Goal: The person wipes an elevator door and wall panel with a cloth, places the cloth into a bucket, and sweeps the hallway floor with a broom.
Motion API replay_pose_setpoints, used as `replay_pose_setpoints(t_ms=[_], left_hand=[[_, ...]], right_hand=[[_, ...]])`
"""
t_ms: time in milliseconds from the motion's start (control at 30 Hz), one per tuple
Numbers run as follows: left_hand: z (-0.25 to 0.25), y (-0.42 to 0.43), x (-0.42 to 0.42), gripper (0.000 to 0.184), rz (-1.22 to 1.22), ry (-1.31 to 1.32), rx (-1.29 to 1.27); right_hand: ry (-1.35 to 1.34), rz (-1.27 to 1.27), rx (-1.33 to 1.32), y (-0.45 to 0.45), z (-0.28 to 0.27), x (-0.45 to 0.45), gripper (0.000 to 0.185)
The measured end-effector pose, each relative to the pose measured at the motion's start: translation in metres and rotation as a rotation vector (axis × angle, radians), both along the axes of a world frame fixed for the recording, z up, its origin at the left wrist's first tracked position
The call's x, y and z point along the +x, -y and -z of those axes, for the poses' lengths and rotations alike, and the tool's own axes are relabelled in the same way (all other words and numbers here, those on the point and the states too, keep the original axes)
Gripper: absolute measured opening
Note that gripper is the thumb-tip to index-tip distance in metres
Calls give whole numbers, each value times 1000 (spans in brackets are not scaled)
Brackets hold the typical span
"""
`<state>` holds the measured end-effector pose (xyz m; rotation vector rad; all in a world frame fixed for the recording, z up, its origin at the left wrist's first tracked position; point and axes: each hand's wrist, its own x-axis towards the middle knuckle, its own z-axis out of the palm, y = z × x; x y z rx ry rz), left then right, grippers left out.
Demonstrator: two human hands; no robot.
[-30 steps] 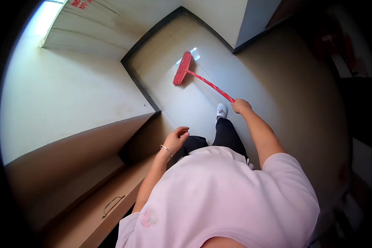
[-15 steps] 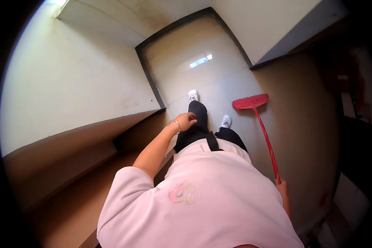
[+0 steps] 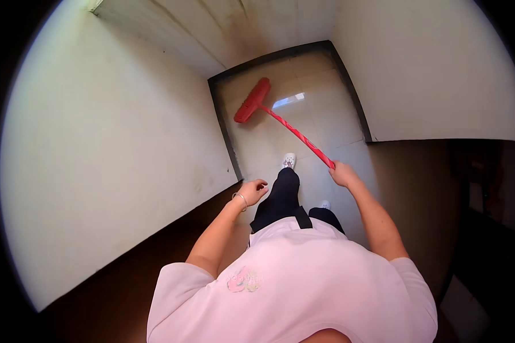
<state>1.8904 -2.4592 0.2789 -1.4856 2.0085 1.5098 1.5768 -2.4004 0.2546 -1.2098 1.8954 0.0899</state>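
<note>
A red broom [image 3: 297, 134] reaches out ahead of me over the tiled floor. My right hand [image 3: 343, 174] is wrapped round its handle, close to the upper end that shows. The broom's bristled head [image 3: 252, 103] is tilted, near the left wall of the alcove; whether it touches the floor I cannot tell. My left hand [image 3: 253, 192], with a bangle at the wrist, hangs beside my left thigh. Its fingers are loosely bent, thumb apart, and nothing shows in them.
Pale walls rise on the left [image 3: 114, 143] and right [image 3: 423, 74], with a dark skirting strip [image 3: 357, 108] edging the alcove floor [image 3: 326, 103]. My white shoes [image 3: 289, 160] stand on the tiles. Dark, indistinct items are at the far right.
My right hand has swung the broom from my right side forward and left, into the alcove. My left hand stays beside my thigh. The view has shifted towards the alcove.
</note>
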Motion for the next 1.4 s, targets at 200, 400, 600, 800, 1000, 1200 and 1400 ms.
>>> replay_pose_setpoints(t_ms=[200,400,600,800,1000,1200,1400], left_hand=[[26,5,90,26,-287,71,8],[33,22,100,28,-219,72,133],[38,72,39,28,-83,29,194],[72,97,13,25,-147,-64,197],[67,84,-5,23,-170,-92,339],[11,47,1,24,-123,59,323],[-15,26,42,25,-60,226,297]], right_hand=[[-19,-106,104,183,18,52,28],[-44,130,233,194,59,6,29],[6,425,217,10,4,-61,29],[-115,630,328,-146,-106,-46,33],[69,785,139,-101,-63,-54,30],[75,620,49,73,79,-80,32],[50,789,157,-2,93,-92,37]])
